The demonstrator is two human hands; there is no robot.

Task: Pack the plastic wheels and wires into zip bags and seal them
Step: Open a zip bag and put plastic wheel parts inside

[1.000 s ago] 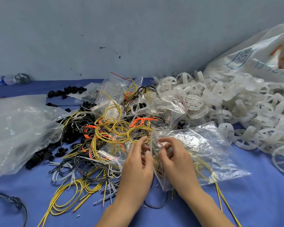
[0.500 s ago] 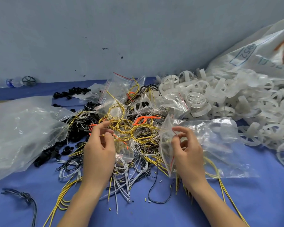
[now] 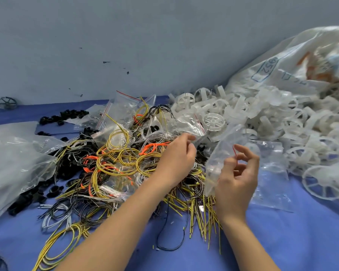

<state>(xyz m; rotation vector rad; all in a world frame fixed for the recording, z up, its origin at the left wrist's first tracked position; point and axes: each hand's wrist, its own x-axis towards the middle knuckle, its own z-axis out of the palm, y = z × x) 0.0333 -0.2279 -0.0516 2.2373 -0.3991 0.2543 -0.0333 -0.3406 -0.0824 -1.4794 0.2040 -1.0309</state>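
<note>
My right hand [image 3: 237, 177] holds up a clear zip bag [image 3: 221, 151] by its red-striped mouth, above the blue cloth. My left hand [image 3: 176, 155] reaches over the tangled pile of yellow, orange, black and white wires [image 3: 121, 159]. Its curled fingers are at the lower edge of another clear zip bag [image 3: 190, 126] lying in the pile; whether they pinch it is unclear. A heap of translucent white plastic wheels [image 3: 262, 122] lies just right of both hands. One wheel [image 3: 213, 121] stands close to the left fingertips.
A large white sack [image 3: 301, 65] spills wheels at the back right. A big clear plastic bag [image 3: 14, 159] lies at the left beside small black parts [image 3: 25, 200]. More zip bags [image 3: 129, 106] lie behind the wires. A grey wall closes the back.
My left hand left the wires at the left and swung right toward the wheels. My right hand lifted the zip bag higher and turned it more upright.
</note>
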